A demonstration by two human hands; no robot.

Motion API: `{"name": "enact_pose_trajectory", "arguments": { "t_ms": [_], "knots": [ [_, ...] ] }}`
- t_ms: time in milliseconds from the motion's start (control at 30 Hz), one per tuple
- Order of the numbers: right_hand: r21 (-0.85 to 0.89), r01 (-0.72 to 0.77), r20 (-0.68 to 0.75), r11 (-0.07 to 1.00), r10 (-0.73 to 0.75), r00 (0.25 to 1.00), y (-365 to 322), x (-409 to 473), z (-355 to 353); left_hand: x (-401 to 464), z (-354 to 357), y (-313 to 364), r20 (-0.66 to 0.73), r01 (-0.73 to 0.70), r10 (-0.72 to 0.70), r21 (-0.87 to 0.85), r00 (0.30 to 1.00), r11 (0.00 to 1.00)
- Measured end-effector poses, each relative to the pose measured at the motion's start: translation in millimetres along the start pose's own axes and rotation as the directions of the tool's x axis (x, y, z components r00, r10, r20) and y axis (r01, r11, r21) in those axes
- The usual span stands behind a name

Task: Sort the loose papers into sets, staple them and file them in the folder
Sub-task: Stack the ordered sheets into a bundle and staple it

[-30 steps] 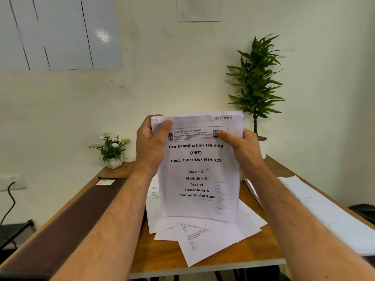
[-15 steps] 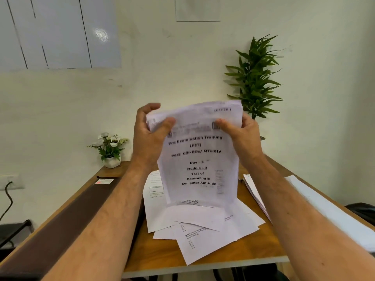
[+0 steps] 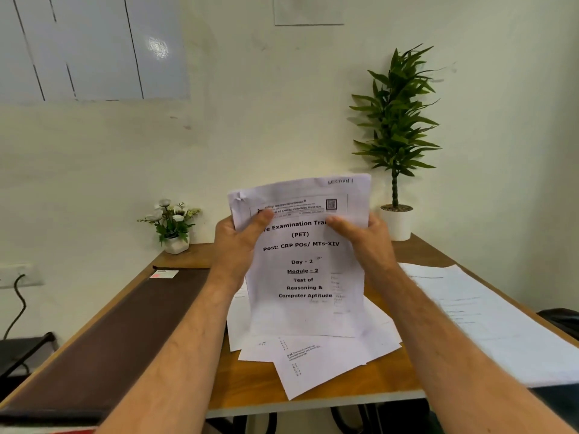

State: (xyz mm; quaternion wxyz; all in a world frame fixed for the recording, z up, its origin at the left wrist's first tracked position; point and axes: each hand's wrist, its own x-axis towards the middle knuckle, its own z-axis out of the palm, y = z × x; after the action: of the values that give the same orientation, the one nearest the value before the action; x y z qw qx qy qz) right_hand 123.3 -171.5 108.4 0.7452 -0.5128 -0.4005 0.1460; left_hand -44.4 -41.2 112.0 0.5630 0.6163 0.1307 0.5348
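I hold a set of printed papers upright over the desk, its cover page reading "Pre Examination Training (PET)" with "Section 1" handwritten at the top right. My left hand grips the set's upper left edge, thumb on the front. My right hand grips the upper right edge the same way. The set's lower edge hangs just above several loose sheets spread on the wooden desk. A dark brown folder lies closed along the desk's left side. No stapler is visible.
Another stack of printed papers lies along the desk's right edge. A small white flower pot stands at the back left, a tall green plant in a white pot at the back right. The wall is close behind.
The set rose and tilted back with a page flapping loose, then came down again and stands square. Both hands have slid lower on its side edges.
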Motion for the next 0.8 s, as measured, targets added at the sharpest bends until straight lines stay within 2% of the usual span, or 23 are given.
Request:
{"name": "enact_pose_trajectory", "arguments": {
  "t_ms": [133,300,400,467,567,633,700,800],
  "knots": [
    [-0.033,-0.036,0.015,0.999,0.036,0.999,0.9,0.6,-1.2,-1.4,-0.2,-3.0,-0.020,-0.009,0.009,-0.011,1.000,1.000],
    [0.007,0.099,0.037,0.995,-0.099,0.994,-19.4,10.7,3.1,13.6,7.2,23.1,-0.033,-0.142,0.143,0.027,0.989,0.989],
    [0.052,0.145,0.033,0.988,-0.147,0.989,-20.5,14.7,3.0,19.9,9.2,25.2,-0.056,-0.172,0.173,0.007,0.983,0.985],
    [0.032,0.086,0.041,0.996,-0.087,0.995,-6.0,14.6,-0.6,17.7,7.8,11.0,-0.048,-0.117,0.120,0.053,0.992,0.992],
    [-0.043,-0.059,0.040,0.997,0.061,0.997,31.8,9.9,-8.5,4.3,0.3,-26.5,-0.005,0.037,-0.036,0.136,0.999,0.990],
    [-0.078,-0.084,0.024,0.993,0.086,0.996,46.6,6.0,-9.5,-2.8,-3.9,-43.6,-0.006,0.087,-0.087,0.155,0.996,0.984],
    [-0.087,-0.055,0.014,0.995,0.057,0.998,46.6,5.3,-5.7,-4.3,-3.8,-46.8,-0.025,0.091,-0.088,0.169,0.996,0.981],
    [-0.081,-0.019,0.001,0.997,0.020,1.000,32.4,11.7,1.1,4.3,1.3,-35.0,-0.070,0.018,-0.003,0.212,0.998,0.977]
  ]
}}
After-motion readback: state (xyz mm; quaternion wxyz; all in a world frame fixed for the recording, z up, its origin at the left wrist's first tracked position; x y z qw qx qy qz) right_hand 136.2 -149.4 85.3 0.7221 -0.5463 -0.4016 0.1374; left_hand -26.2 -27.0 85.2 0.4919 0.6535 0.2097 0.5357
